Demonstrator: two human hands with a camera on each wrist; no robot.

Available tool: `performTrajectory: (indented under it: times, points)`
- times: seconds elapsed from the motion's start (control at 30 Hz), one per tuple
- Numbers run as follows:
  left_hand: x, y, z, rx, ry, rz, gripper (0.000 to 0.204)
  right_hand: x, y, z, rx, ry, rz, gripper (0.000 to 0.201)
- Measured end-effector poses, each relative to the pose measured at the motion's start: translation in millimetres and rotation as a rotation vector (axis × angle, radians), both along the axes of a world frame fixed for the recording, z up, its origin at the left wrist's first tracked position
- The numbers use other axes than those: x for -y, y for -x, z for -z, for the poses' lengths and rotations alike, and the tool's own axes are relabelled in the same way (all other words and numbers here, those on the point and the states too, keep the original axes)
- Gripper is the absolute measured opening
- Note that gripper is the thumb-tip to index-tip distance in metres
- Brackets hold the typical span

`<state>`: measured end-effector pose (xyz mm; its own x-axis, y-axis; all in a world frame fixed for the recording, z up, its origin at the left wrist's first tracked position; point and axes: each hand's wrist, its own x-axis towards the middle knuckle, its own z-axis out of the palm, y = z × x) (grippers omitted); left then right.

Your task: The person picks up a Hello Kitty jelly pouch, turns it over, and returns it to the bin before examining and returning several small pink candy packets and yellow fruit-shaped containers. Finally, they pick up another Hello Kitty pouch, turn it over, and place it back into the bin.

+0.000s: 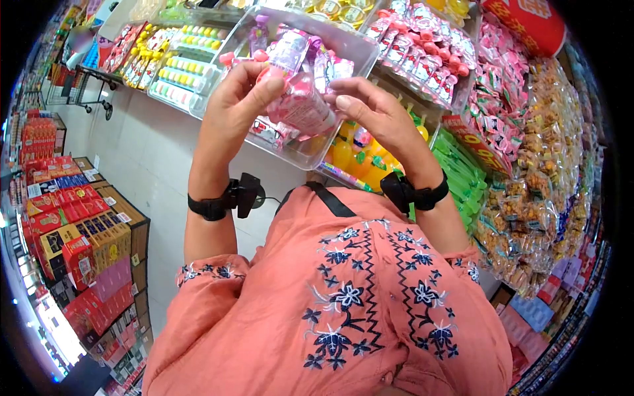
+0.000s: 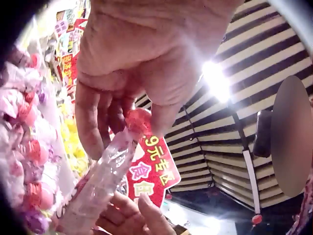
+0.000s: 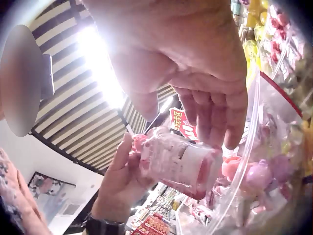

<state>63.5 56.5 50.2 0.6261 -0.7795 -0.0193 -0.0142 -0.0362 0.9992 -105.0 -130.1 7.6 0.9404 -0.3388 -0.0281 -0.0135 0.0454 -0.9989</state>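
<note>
A small clear plastic bottle with pink printing hangs tilted over a clear plastic tub. My left hand pinches its pink cap between thumb and fingers. In the right wrist view the bottle's printed face shows, its base toward the right. My right hand is at the base end, fingers fairly straight, fingertips right at the bottle's edge. Below both hands, the tub holds several pink and purple packs, partly hidden by the hands.
To the right are pink-capped packs, green packs and many bagged snacks. Trays of yellow and green sweets stand at the left. Stacked boxes line a shelf across the aisle floor. A cart stands farther off.
</note>
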Motion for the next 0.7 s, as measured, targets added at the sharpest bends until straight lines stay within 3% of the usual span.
performTrajectory:
  times: [0.07,0.2,0.23,0.33,0.37,0.5,0.6,0.7]
  points:
    - [13.1,0.0,0.3,-0.096,-0.010,-0.071,0.026,5.7,-2.2,-11.9,-0.109,-0.015,-0.091,0.039]
    - [25.8,-5.0,18.9,-0.379,0.088,-0.079,0.030,13.6,-0.2,-8.5,-0.136,0.002,-0.087,0.037]
    - [30.7,2.3,11.9,-0.400,0.095,-0.112,0.030,11.8,0.8,-11.5,-0.150,-0.153,-0.098,0.034]
    - [31.2,-14.4,25.8,-0.441,0.054,0.060,0.035,12.6,1.7,-8.1,-0.133,-0.199,-0.089,0.024]
    - [37.4,-6.6,33.6,-0.447,0.075,-0.019,0.036,12.2,1.6,-4.3,-0.113,-0.222,-0.063,0.022]
    - [54.5,22.9,10.2,-0.526,0.095,-0.052,0.036,15.8,4.5,-0.3,-0.080,-0.254,-0.015,0.022]
    - [53.4,19.4,31.8,-0.370,-0.089,0.092,0.033,19.8,7.8,4.0,-0.082,-0.256,0.021,0.021]
    - [60.8,25.8,32.4,-0.356,-0.039,0.081,0.030,24.2,10.9,8.6,-0.068,-0.202,0.068,0.021]
